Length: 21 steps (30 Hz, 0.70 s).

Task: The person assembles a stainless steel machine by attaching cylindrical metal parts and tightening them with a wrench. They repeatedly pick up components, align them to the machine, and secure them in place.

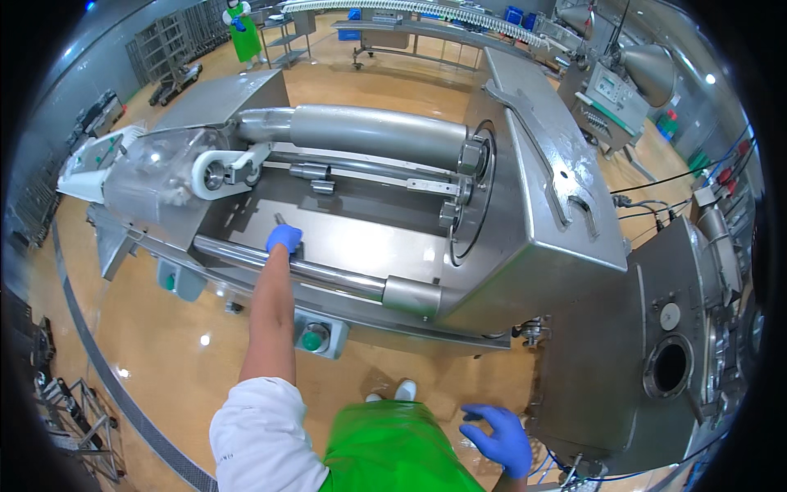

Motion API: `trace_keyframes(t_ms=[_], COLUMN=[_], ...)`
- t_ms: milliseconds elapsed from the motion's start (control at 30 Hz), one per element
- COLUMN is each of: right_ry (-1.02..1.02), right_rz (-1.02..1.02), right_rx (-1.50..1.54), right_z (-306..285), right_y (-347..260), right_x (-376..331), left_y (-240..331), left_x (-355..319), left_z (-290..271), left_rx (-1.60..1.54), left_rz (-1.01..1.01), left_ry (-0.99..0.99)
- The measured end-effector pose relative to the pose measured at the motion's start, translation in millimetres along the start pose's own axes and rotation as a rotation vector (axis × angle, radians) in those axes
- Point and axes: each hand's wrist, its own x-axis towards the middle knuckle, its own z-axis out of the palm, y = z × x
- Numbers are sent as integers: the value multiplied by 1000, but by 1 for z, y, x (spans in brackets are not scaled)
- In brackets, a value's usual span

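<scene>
My left hand [284,238], in a blue glove, reaches over the front rail [344,277] into the shallow steel tray [369,240] of a large machine. Its fingers are closed on a short metal piece [280,219], whose end sticks out past them; the rest of it is hidden. Farther back in the tray lie two small metal cylinders [311,171], below a thick steel tube [377,135]. Low at the right, my right hand [498,439], also gloved in blue, hangs in the air beside my green apron [393,451], holding nothing, its fingers apart.
A clear cover [160,176] and a white ring-shaped handle [215,174] are at the machine's left end. A big steel housing [541,180] rises at its right. Another steel cabinet [598,361] stands near my right hand. A person in a green apron [243,37] is far off.
</scene>
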Motion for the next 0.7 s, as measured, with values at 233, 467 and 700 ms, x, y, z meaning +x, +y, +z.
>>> trace_keyframes(t_ms=[233, 467, 700], right_ry=[-133, -131, 142], right_rz=[33, 135, 253], right_rx=[803, 1647, 1525], right_z=[79, 124, 154], right_y=[3, -48, -33], right_x=[109, 215, 199], left_y=[70, 143, 141], left_x=[-155, -260, -15], left_z=[-48, -100, -101], left_rx=[-582, 73, 640], left_rz=[476, 1010, 1125], left_ry=[-230, -633, 202])
